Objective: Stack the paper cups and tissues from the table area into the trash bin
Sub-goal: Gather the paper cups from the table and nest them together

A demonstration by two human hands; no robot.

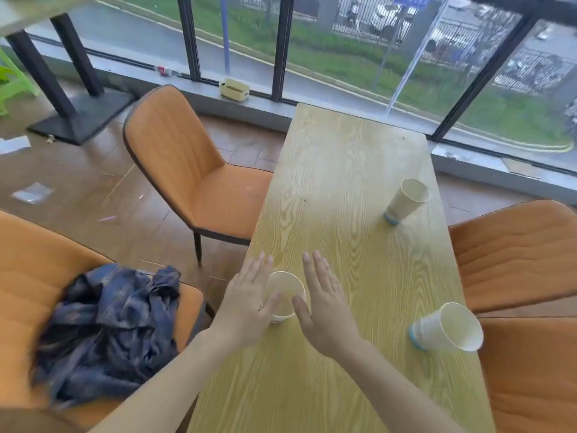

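Observation:
Three paper cups stand upright on the long wooden table point(343, 170). The nearest cup point(285, 296) sits at the table's left edge, between my hands. My left hand point(249, 295) is against its left side with fingers spread flat. My right hand point(324, 307) is just right of it, open, thumb close to the rim. A second cup point(446, 326) stands near the right edge, and a third cup point(406, 200) farther back on the right. I see no tissues and no trash bin.
Orange chairs surround the table: one at the far left point(187, 170), one near left holding a crumpled dark blue cloth point(106, 329), two on the right point(515, 254). Paper scraps point(31, 192) lie on the floor. A window wall runs behind.

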